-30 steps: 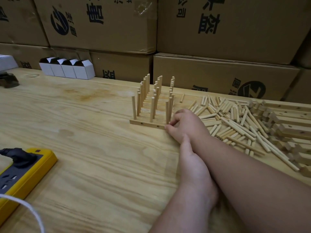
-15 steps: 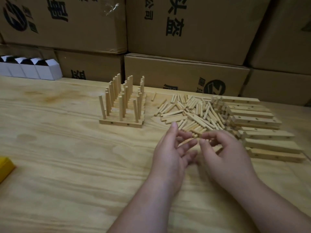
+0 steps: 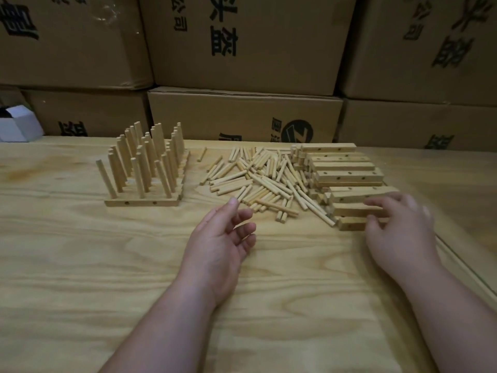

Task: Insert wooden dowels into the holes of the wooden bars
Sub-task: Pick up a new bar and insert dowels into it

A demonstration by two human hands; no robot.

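Note:
A block of finished bars (image 3: 142, 203) with upright dowels stands at the left of the table. Loose dowels (image 3: 258, 179) lie in a heap at the middle. To their right is a stack of empty drilled bars (image 3: 347, 173). My left hand (image 3: 223, 238) hovers palm-up near the front of the dowel heap, fingers relaxed and holding nothing. My right hand (image 3: 400, 227) is at the nearest bars (image 3: 349, 224) of the stack; its fingers and thumb close round the end of one bar. The hand is motion-blurred.
Stacked cardboard boxes (image 3: 242, 114) form a wall behind the table. A small white carton (image 3: 18, 127) sits at the far left. The wooden table (image 3: 80, 265) has a seam and edge at the right (image 3: 462, 265).
The view swung right, away from the yellow power strip. My hands separated: the right moved from the dowel heap out to the nearest bars, the left opened and stayed in front of the heap.

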